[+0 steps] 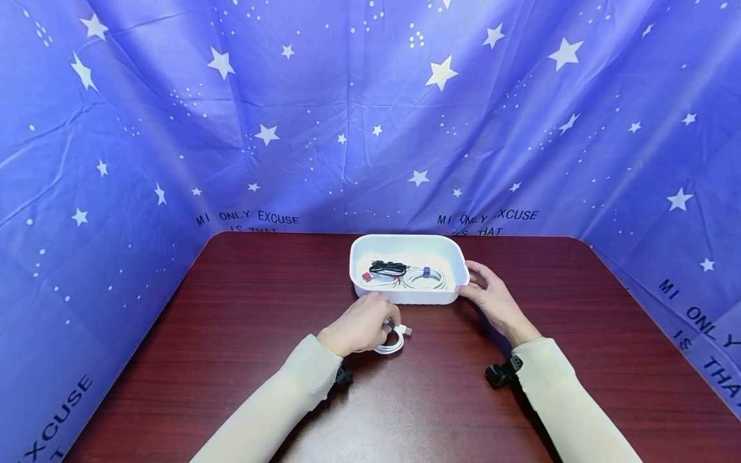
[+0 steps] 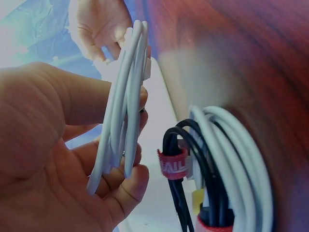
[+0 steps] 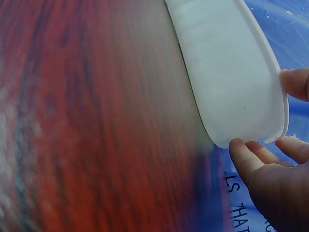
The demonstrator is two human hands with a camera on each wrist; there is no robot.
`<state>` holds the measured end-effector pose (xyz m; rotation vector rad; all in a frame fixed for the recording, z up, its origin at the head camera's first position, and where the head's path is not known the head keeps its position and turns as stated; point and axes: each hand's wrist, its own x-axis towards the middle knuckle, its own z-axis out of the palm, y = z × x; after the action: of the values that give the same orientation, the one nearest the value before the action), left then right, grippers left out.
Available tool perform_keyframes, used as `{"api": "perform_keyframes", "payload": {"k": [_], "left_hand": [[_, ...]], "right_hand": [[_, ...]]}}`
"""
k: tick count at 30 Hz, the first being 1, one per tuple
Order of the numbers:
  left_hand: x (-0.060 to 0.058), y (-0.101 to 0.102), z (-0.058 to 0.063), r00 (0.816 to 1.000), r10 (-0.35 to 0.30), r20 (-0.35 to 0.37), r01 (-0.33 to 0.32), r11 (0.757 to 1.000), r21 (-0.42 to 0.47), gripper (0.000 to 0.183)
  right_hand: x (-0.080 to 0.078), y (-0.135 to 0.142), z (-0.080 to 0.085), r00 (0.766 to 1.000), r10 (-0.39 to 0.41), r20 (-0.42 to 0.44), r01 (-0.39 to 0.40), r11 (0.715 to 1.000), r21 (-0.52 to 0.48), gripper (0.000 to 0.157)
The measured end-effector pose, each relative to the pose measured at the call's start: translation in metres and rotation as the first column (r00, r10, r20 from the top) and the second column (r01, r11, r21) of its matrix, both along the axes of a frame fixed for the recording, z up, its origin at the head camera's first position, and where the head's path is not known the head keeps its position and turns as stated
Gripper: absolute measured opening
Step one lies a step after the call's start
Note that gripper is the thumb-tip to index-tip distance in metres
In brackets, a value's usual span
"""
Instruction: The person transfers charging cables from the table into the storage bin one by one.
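Table (image 1: 260, 283) bears white box (image 1: 417, 297) before starry cloth (image 1: 359, 154).

Coiled white cable (image 2: 119, 92); upright white bin (image 1: 413, 297).
We see the coil held before the bin, USB plug (image 1: 406, 330) jutting.

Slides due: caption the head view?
Left hand grips a coiled white cable while right hand grips a white rectangular plastic bin of coiled black and white cables.

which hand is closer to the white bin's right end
Right. The right hand holds that end of the bin; the left hand is farther left, in front of it, holding a coiled white cable.
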<state>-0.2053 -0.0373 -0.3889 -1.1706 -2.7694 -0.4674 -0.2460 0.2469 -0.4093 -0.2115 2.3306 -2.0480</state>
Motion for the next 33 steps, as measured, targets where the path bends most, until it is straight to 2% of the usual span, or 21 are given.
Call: {"api": "perform_keyframes", "payload": {"k": [5, 16, 20, 27, 33], "left_hand": [[-0.001, 0.000, 0.003, 1.000, 0.003, 0.024, -0.003, 1.000, 0.009, 0.022], [-0.008, -0.002, 0.014, 0.999, -0.028, 0.021, 0.027, 0.998, 0.062, 0.022], [-0.011, -0.001, 0.018, 0.998, -0.029, 0.051, 0.025, 0.998, 0.065, 0.023], [-0.020, 0.000, 0.028, 0.996, -0.045, 0.079, 0.037, 0.995, 0.093, 0.023], [-0.031, 0.001, 0.037, 0.989, -0.042, 0.144, 0.026, 0.993, 0.113, 0.021]], "right_hand": [[-0.001, 0.000, -0.001, 1.000, 0.003, 0.002, -0.003, 1.000, -0.004, 0.071], [-0.001, 0.001, -0.002, 1.000, 0.006, -0.007, -0.006, 1.000, -0.005, 0.070], [-0.001, 0.001, -0.002, 1.000, 0.006, -0.009, -0.006, 1.000, -0.003, 0.070], [-0.001, 0.001, -0.002, 1.000, 0.003, -0.010, -0.003, 1.000, -0.006, 0.070], [-0.002, 0.001, -0.003, 1.000, 0.005, -0.009, -0.005, 1.000, -0.014, 0.072]]}}
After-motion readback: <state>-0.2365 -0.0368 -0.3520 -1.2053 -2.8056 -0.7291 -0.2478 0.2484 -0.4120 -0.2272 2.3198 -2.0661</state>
